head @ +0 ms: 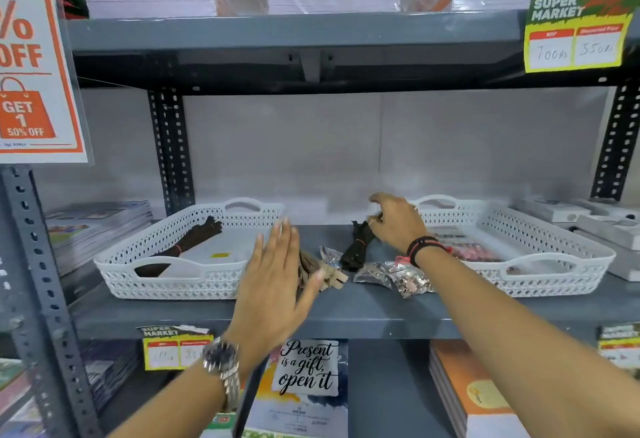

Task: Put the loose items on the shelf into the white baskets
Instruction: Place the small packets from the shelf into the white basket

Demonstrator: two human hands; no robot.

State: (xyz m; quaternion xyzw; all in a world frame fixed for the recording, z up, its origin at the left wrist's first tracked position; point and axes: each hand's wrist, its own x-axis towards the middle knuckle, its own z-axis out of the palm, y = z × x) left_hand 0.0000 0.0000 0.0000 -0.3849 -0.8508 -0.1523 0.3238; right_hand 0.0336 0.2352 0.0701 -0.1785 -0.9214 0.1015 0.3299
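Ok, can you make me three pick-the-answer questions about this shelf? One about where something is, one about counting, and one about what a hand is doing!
1. Where is the loose black bundle?
A in the left basket
B on the shelf between the baskets
C on the top shelf

2. How many white baskets?
A one
B two
C four

3. The left hand is:
A open and flat
B holding a book
C in a fist

Answers:
1 B, it lies on the shelf under the right hand.
2 B, left basket and right basket.
3 A, fingers spread, holding nothing.
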